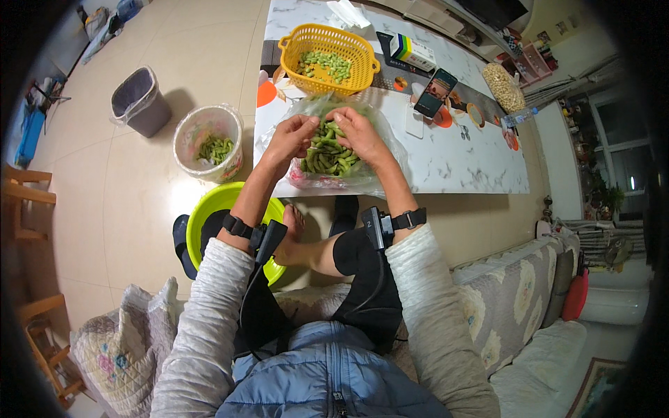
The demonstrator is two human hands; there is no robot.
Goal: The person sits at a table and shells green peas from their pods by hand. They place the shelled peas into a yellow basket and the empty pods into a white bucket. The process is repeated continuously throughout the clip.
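My left hand [293, 138] and my right hand [358, 135] are raised over a clear plastic bag [387, 162] filled with green soybean pods [330, 159]. The fingertips of both hands are pinched, close to each other. A green pod seems to lie at the right fingertips, though its outline merges with the pods below. Whether the left fingers hold anything is too small to tell. Behind the bag stands a yellow plastic basket [366, 51] with shelled green beans [326, 65] at its bottom.
A lined bin [185, 162] holding green pods [215, 150] stands left of the marble-patterned table [465, 172], near a grey bin [151, 112]. A lime-green basin [196, 224] is on the floor. On the table are a propped phone [436, 93], a box [413, 52] and a bottle [519, 117].
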